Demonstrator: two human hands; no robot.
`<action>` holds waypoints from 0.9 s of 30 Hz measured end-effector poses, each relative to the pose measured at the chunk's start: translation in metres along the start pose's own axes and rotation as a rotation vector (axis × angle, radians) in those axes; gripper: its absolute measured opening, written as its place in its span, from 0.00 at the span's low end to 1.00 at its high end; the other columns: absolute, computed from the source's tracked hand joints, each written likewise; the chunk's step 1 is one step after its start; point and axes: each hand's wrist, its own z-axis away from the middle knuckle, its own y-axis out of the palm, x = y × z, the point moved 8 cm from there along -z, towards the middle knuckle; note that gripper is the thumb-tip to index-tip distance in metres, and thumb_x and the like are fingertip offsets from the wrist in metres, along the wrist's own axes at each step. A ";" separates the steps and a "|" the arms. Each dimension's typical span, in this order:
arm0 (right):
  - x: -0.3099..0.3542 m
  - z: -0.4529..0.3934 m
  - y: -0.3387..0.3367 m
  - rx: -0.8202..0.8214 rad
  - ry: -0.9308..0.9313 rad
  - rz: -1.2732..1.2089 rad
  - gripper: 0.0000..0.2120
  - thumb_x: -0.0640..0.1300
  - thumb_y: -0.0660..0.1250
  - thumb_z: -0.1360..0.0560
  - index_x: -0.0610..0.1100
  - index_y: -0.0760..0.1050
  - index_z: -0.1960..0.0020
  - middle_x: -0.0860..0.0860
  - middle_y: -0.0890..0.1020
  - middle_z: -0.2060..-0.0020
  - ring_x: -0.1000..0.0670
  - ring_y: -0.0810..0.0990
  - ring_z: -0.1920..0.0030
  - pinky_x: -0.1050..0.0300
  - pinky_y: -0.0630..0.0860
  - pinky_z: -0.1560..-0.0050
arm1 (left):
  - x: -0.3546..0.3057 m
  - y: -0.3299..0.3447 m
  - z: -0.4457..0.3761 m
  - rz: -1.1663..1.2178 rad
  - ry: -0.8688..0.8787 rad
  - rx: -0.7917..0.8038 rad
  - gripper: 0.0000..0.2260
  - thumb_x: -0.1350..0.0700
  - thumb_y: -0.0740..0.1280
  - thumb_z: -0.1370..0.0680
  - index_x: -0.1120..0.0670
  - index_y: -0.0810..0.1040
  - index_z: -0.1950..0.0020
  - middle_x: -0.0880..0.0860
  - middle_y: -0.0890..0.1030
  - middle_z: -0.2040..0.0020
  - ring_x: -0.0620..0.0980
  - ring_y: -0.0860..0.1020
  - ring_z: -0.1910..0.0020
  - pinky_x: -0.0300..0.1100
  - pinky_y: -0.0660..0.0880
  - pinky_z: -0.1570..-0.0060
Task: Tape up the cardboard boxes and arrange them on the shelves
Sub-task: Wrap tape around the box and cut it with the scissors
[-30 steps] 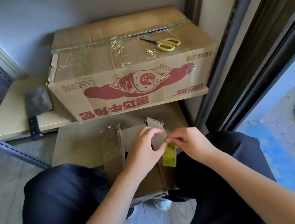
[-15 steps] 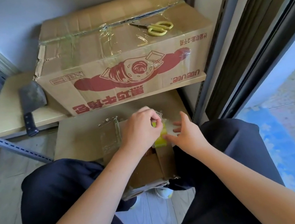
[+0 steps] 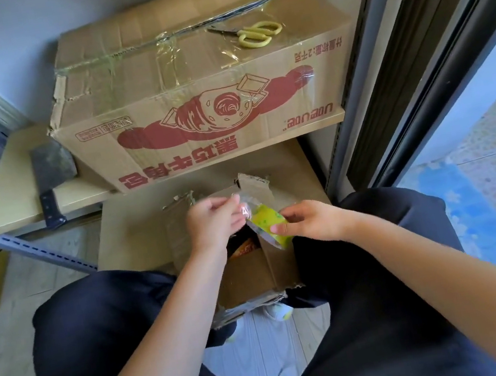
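Nearest, two dark-trousered knees (image 3: 101, 337) frame a small open cardboard box (image 3: 252, 279) standing on the floor between them, its flaps raised and something orange showing inside; over that opening the right hand (image 3: 308, 223) grips a roll of clear tape (image 3: 268, 227) with a yellow-green core, thumb on the near side and fingers curled round the far side; the left hand (image 3: 213, 223), just left of the roll, pinches the loose end of the tape (image 3: 243, 205) between thumb and fingertips, a short clear strip running from it down to the roll. Beyond the small box lies a flat sheet of cardboard (image 3: 134, 220) on a low level; farther still, a pale shelf board (image 3: 12, 201) carries a cleaver (image 3: 51, 175) at its left, handle over the near edge, and a large taped cardboard box (image 3: 192, 98) with red print at its right; yellow-handled scissors (image 3: 257, 33) lie on top of the large box near its far right corner; a blue patterned mat (image 3: 487, 213) covers the floor at right.
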 end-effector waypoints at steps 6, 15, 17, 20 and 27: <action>-0.004 -0.013 -0.020 0.213 0.046 0.235 0.12 0.60 0.67 0.24 0.52 0.80 0.57 0.61 0.81 0.65 0.60 0.77 0.62 0.64 0.70 0.56 | 0.097 -0.005 -0.004 0.293 -0.394 0.007 0.08 0.61 0.71 0.24 0.62 0.79 0.47 0.58 0.85 0.50 0.50 0.84 0.54 0.37 0.80 0.63; -0.028 -0.066 -0.039 0.249 0.063 0.791 0.28 0.69 0.66 0.29 0.42 0.79 0.58 0.49 0.79 0.65 0.47 0.77 0.62 0.54 0.68 0.64 | 0.169 0.027 -0.012 0.337 -0.578 -0.096 0.09 0.60 0.72 0.24 0.61 0.79 0.46 0.56 0.85 0.51 0.49 0.83 0.54 0.38 0.77 0.60; -0.033 -0.075 -0.035 0.255 0.053 0.831 0.28 0.70 0.65 0.30 0.44 0.79 0.59 0.48 0.80 0.64 0.47 0.77 0.61 0.52 0.69 0.63 | 0.173 0.023 -0.018 0.332 -0.575 -0.189 0.07 0.60 0.73 0.25 0.61 0.80 0.49 0.54 0.84 0.57 0.46 0.82 0.60 0.37 0.76 0.64; -0.039 -0.083 -0.028 0.252 0.047 0.859 0.25 0.70 0.66 0.30 0.47 0.74 0.65 0.52 0.76 0.68 0.50 0.74 0.66 0.53 0.68 0.64 | 0.181 0.013 -0.021 0.297 -0.573 -0.292 0.06 0.60 0.75 0.27 0.58 0.79 0.57 0.53 0.83 0.63 0.44 0.81 0.68 0.34 0.75 0.72; -0.053 -0.089 -0.019 0.302 0.106 0.938 0.27 0.70 0.65 0.29 0.46 0.80 0.48 0.49 0.81 0.54 0.46 0.77 0.53 0.54 0.71 0.58 | 0.177 0.010 -0.035 -0.215 -0.462 -0.258 0.12 0.50 0.73 0.25 0.54 0.79 0.65 0.50 0.82 0.72 0.51 0.80 0.67 0.45 0.79 0.55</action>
